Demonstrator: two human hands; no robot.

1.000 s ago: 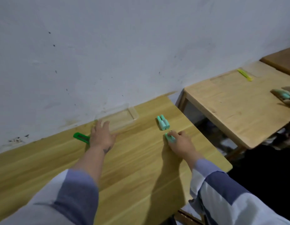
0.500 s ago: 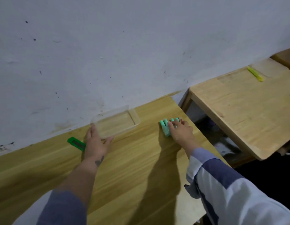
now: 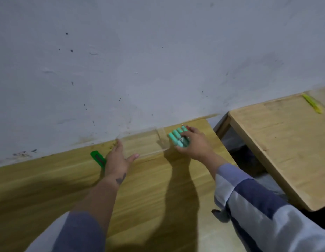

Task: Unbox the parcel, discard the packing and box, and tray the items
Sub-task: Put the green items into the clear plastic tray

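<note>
A clear plastic tray [image 3: 159, 135] lies on the wooden table [image 3: 149, 188] against the wall. My left hand [image 3: 117, 160] rests at the tray's left end, fingers spread along its edge, holding it in place. My right hand [image 3: 195, 144] is closed on a bunch of several teal markers [image 3: 177, 137], held just to the right of the tray's right end. A green utility knife [image 3: 98, 158] lies on the table, partly hidden behind my left hand.
A second wooden table [image 3: 285, 142] stands to the right across a narrow gap, with a yellow marker [image 3: 312, 103] near the wall. The white wall runs close behind both tables.
My right hand gathered the loose teal markers from the table's right part and brought them up beside the tray's right end. My left hand stayed at the tray.
</note>
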